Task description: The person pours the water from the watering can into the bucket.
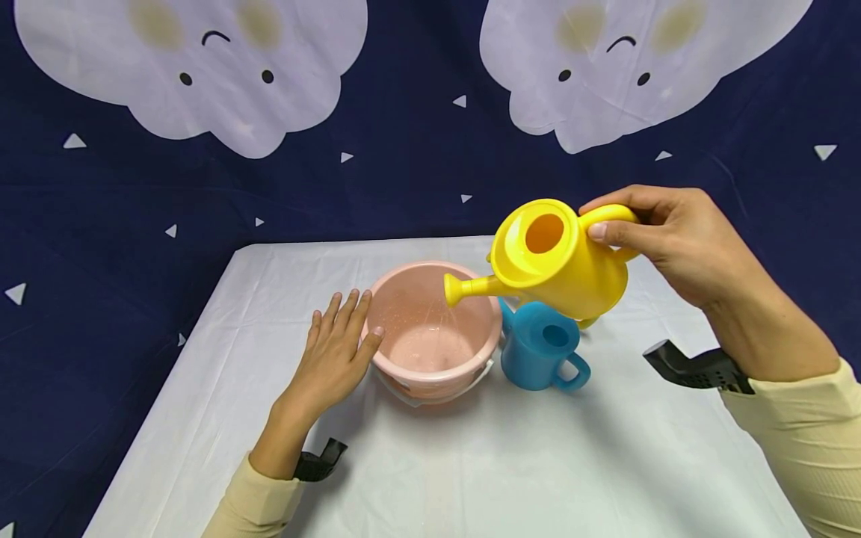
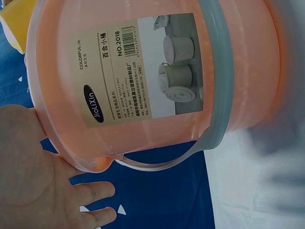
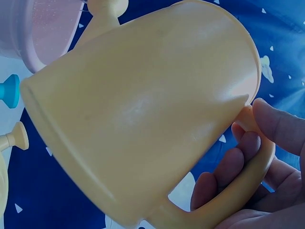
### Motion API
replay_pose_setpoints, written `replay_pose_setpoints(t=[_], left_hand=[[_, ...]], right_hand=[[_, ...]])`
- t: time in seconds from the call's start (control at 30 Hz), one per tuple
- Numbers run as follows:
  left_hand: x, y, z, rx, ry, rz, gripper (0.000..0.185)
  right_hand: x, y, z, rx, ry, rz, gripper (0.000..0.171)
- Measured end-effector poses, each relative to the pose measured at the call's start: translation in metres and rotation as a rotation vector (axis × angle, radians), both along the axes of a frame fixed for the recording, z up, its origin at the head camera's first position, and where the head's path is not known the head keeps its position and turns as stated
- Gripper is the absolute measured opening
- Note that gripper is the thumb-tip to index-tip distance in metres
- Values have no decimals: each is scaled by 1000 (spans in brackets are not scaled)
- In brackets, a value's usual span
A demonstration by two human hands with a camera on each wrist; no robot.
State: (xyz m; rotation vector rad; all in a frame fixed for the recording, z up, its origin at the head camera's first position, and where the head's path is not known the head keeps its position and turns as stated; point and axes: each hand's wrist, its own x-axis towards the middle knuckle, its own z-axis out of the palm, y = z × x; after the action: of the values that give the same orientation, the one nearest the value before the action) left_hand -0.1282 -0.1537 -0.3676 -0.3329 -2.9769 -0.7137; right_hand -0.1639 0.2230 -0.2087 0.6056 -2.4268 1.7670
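Observation:
My right hand (image 1: 679, 239) grips the handle of a yellow watering can (image 1: 572, 269), raised and tilted with its spout over a pink bucket (image 1: 430, 377). Thin streams of water fall from the spout into the bucket. In the right wrist view, fingers (image 3: 228, 167) curl round the handle of the can (image 3: 138, 109). On the bucket's left side, my left hand (image 1: 334, 359) touches the rim with fingers straight. The left wrist view shows this palm (image 2: 38, 176) against the rim, beside the labelled wall of the bucket (image 2: 157, 131).
A blue watering can (image 1: 538, 351) stands right of the bucket, below the raised can. Another yellow spout (image 3: 19, 136) shows in the right wrist view, its body mostly cut off. White cloth covers the table (image 1: 471, 463); a dark blue backdrop (image 1: 417, 112) hangs behind.

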Motion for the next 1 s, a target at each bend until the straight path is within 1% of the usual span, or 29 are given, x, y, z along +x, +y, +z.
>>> replay_pose_setpoints(t=[0.17,0.6,1.0], left_hand=[[1,0,0,2,-2,1,64],[1,0,1,0,-3,-1,64],[0,1,0,-9,0,1,64]], right_hand=[[0,0,0,-10,-1,6,25],[1,-1,1,25,13,-8,26],[0,-1,1,10,11,9,25]])
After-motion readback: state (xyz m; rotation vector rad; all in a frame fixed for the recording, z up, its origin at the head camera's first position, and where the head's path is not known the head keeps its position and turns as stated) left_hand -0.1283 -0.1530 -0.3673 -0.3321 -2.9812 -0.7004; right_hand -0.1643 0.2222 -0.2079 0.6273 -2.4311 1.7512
